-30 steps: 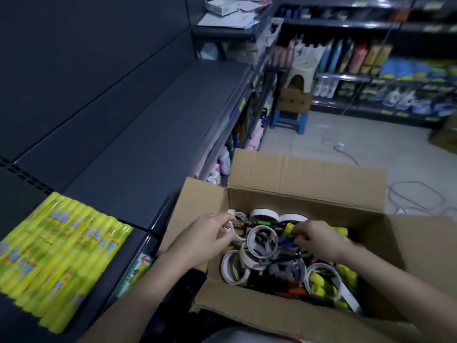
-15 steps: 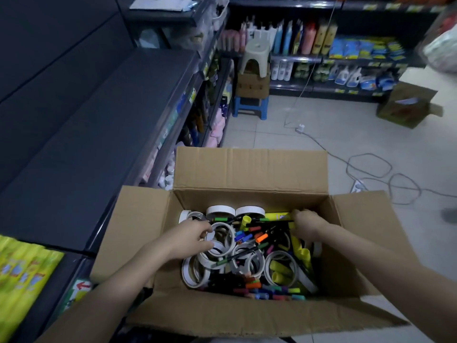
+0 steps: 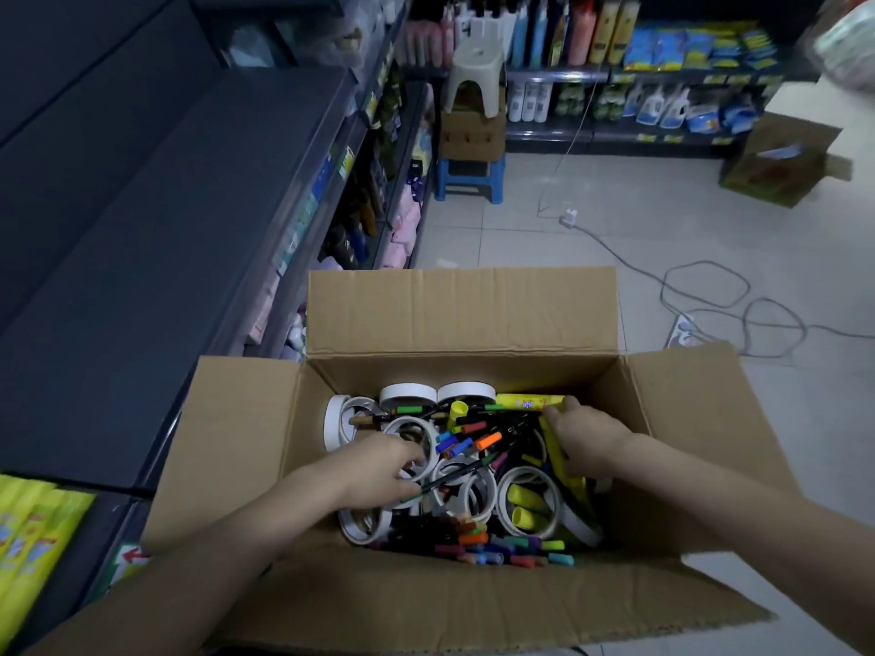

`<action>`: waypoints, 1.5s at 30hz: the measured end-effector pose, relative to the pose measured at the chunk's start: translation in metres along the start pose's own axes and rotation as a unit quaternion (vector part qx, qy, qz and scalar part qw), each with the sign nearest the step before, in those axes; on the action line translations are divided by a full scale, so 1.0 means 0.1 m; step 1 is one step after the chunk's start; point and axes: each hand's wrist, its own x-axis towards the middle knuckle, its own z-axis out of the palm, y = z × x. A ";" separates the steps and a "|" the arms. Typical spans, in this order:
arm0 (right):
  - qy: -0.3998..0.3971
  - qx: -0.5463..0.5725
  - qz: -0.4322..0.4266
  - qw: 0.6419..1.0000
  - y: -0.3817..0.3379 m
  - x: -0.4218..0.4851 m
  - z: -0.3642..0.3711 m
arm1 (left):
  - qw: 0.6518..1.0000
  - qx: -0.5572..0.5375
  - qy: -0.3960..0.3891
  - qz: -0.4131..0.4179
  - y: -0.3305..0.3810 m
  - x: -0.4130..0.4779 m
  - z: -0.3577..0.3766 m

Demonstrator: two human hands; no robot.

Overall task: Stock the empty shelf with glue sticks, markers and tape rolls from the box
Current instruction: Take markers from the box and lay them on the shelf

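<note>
**Glue sticks, markers and tape rolls tangled together in the box**

The three kinds of stock are seen heaped loose in the open carton, which sits at 6 o'clock in the head view. Tape rolls are massed toward the box's 9 and 12 o'clock sides. Markers are strewn across the middle and banked along the 6 o'clock wall. Glue sticks are gathered at 3 o'clock, some lodged inside roll cores.

The right hand is curled round a few glue sticks on the 3 o'clock side. The left hand is laid fingers-down on a tape roll at 9 o'clock; whether that roll is actually gripped cannot be told.

The dark shelf is found at 9 to 10 o'clock of the box and is mostly bare. A row of yellow sticks is already laid out at its near end, at 8 o'clock.

Several slips are judged possible:
- Since markers are threaded over and through the rolls, a roll could be lifted with pens snagged in it, and these could be shed onto the floor.
- Smooth round sticks could be squeezed out of an overfilled grip.
- Rolls set down on edge could be expected to run off the shelf lip.
- A cable is looped on the tiles at 2 o'clock and could be caught underfoot if a step is taken that way.
</note>
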 end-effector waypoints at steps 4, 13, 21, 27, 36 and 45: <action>0.003 0.064 0.005 0.998 0.01 0.01 -0.02 | 0.997 0.046 0.047 0.044 0.20 0.26 0.01; 0.058 0.236 0.004 0.970 0.02 -0.03 0.08 | 0.993 0.068 0.077 -0.049 0.72 1.07 0.10; 0.080 0.306 0.048 0.948 0.06 0.00 0.11 | 0.970 0.200 0.030 -0.135 0.94 1.34 0.22; 0.089 0.376 0.100 0.917 0.08 0.03 0.10 | 0.966 0.156 -0.015 -0.203 1.09 1.45 0.22; 0.062 0.385 0.133 0.911 0.07 0.07 0.17 | 0.977 0.132 0.011 -0.166 0.69 1.21 0.10; 0.148 0.259 0.052 0.953 -0.04 0.06 0.17 | 0.984 -0.055 -0.040 -0.165 0.20 0.63 -0.07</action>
